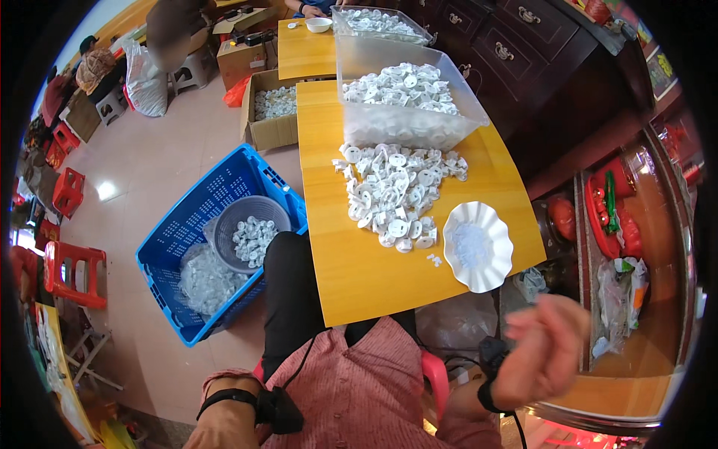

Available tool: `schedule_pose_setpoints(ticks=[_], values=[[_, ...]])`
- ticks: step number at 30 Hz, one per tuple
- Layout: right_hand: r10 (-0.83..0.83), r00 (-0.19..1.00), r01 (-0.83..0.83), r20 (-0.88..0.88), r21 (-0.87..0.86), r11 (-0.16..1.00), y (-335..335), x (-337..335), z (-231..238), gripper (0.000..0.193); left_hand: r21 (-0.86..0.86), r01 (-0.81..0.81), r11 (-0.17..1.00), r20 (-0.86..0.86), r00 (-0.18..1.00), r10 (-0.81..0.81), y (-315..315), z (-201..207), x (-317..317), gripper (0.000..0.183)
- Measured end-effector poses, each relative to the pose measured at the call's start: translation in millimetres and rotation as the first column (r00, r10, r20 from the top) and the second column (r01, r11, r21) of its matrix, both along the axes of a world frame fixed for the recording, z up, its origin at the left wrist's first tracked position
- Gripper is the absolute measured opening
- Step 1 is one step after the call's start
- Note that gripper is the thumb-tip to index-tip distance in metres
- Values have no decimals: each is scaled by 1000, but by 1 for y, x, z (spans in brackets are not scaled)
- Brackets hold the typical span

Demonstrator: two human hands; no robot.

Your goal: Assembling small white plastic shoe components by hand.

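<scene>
Head view, looking down past a red-striped shirt and dark trousers at a yellow wooden table (359, 269). A loose heap of small white plastic disc-shaped parts (396, 191) lies in the middle of the table. Just behind the heap stands a clear plastic bin (407, 123) filled with the same parts. Near the table's right front corner sits a white scalloped plastic dish (479, 245) holding tiny clear pieces; a few stray white bits lie just left of it.

The right hand (542, 355) is raised off the table's right front corner, blurred, empty as far as can be seen, its fingers (550, 318) lying close together and loosely curled. The left hand (221, 430) sits at the bottom edge with a black wristband; its fingers are cut off, so I cannot tell their state.

On the floor to the left, a blue plastic crate (187, 224) holds a grey round basket (250, 232) of white parts.
</scene>
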State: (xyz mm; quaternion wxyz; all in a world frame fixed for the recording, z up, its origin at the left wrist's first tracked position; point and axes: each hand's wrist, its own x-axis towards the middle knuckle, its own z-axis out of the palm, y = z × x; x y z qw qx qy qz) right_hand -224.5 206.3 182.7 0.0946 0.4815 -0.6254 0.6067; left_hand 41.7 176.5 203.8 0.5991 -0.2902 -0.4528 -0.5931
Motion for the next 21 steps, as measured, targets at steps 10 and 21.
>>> schedule_pose_setpoints(ticks=[10, 21], values=[[193, 954, -27, -231, 572, 820, -46, -41, -138, 16, 108, 158, 981, 242, 953, -181, -77, -89, -46, 30], [191, 922, 84, -338, 653, 753, -81, -40, -161, 43, 648, -336, 684, 706, 601, -374, -81, -169, -76, 29]])
